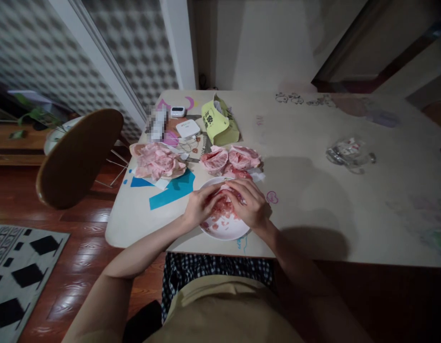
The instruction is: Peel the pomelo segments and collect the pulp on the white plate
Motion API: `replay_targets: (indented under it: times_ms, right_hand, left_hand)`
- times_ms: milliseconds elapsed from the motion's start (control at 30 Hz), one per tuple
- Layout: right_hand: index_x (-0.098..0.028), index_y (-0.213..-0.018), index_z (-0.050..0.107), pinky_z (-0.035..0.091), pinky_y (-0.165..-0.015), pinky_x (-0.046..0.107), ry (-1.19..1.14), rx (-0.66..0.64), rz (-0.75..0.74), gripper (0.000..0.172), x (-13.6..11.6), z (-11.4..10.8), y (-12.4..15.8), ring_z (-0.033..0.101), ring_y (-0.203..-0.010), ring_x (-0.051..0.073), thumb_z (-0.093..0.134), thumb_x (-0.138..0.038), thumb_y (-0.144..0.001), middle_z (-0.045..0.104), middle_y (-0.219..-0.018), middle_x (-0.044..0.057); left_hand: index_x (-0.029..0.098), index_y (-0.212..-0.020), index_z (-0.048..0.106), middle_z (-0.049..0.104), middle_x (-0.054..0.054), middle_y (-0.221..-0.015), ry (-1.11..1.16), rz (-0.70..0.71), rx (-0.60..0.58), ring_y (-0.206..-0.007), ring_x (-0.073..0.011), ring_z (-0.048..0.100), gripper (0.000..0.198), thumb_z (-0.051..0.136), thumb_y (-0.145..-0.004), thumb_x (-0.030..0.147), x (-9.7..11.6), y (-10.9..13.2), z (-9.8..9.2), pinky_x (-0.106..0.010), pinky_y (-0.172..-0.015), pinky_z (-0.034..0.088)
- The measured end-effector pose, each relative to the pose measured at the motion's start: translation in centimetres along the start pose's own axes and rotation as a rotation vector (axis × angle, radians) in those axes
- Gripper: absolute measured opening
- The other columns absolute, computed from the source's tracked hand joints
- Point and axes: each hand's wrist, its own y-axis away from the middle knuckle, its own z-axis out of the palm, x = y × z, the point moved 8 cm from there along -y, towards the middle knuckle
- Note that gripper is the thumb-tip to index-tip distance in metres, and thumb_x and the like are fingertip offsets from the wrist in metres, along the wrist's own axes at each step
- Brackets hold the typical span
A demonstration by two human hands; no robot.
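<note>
Working with fingertips drawn close together, the left hand and right hand meet over the far half of a white plate near the counter's near edge; a piece of red fruit sits between them, both hands curled narrowly around it, though the fingers cover much of it and their exact grip cannot be told; below it, loose red pulp covers the plate's middle, with a few small bits scattered toward the near left rim, so a share of the flesh is already out of its skin.

Judging from what lies about, the work looks partway along; just beyond the plate's far rim rest large fruit sections, pink and wrapped in pale membrane, apparently not yet picked apart; how many they make is hard to say, since they overlap; to the left, a heap of pale pink peel stands apart from the plate, seemingly the stripped-off part; the near stretch of plate shows bare white, so the pulp does not fill it.
</note>
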Motion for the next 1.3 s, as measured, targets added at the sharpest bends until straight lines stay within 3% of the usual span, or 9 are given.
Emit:
replay_targets:
  times_ms: [400,633,833,1067,1167,1300]
  right_hand:
    - [-0.024,-0.139,0.064,0.064,-0.099,0.037,0.044,-0.075,-0.020,0.042,0.4,0.4,0.4,0.076,-0.106,0.020,0.068,-0.016,-0.098,0.079,-0.116,0.006]
    - [-0.020,-0.153,0.052,0.065,-0.100,0.034,0.216,-0.080,-0.199,0.061,-0.6,0.1,1.0,0.076,-0.111,0.021,0.071,-0.015,-0.096,0.078,-0.123,0.009]
    - [-0.031,-0.146,0.061,0.066,-0.102,0.035,0.225,-0.058,-0.291,0.057,-1.3,-0.8,1.6,0.075,-0.116,0.023,0.076,-0.017,-0.093,0.075,-0.132,0.005]
    - [-0.020,-0.138,0.067,0.067,-0.100,0.035,0.198,-0.006,-0.322,0.044,-2.1,-1.1,0.3,0.075,-0.118,0.024,0.074,-0.015,-0.094,0.078,-0.124,0.011]
    - [-0.016,-0.140,0.065,0.067,-0.099,0.036,0.166,-0.005,-0.309,0.049,-1.9,-1.2,0.1,0.074,-0.120,0.025,0.074,-0.010,-0.093,0.079,-0.120,0.012]
    - [-0.021,-0.147,0.058,0.067,-0.101,0.037,0.182,-0.062,-0.289,0.056,-1.6,-1.0,0.2,0.073,-0.121,0.023,0.070,-0.007,-0.094,0.077,-0.126,0.010]
  left_hand:
    - [0.022,-0.128,0.073,0.083,-0.006,-0.111,-0.060,0.129,0.047,-0.086,-0.0166,0.082,0.030,0.067,-0.099,0.020,1.1,-0.1,-0.7,-0.021,-0.080,0.066]
    - [0.023,-0.138,0.067,0.082,-0.006,-0.115,-0.137,0.285,0.111,-0.086,-0.0146,0.082,0.041,0.068,-0.097,0.017,2.5,0.4,-1.1,-0.018,-0.078,0.065]
    - [0.022,-0.146,0.060,0.081,-0.009,-0.118,-0.135,0.461,0.234,-0.086,-0.0139,0.082,0.054,0.072,-0.094,0.012,3.5,1.3,-1.6,-0.015,-0.077,0.065]
    - [0.024,-0.142,0.064,0.080,-0.008,-0.118,-0.112,0.411,0.236,-0.087,-0.0154,0.083,0.048,0.071,-0.095,0.017,3.0,1.3,-1.7,-0.016,-0.078,0.066]
    - [0.025,-0.146,0.061,0.081,-0.007,-0.117,-0.133,0.427,0.260,-0.086,-0.0147,0.083,0.053,0.072,-0.094,0.016,3.1,1.2,-1.8,-0.016,-0.077,0.066]
    - [0.027,-0.152,0.054,0.080,-0.005,-0.120,-0.139,0.487,0.264,-0.093,-0.0145,0.082,0.063,0.072,-0.094,0.010,3.5,1.3,-1.8,-0.018,-0.085,0.067]
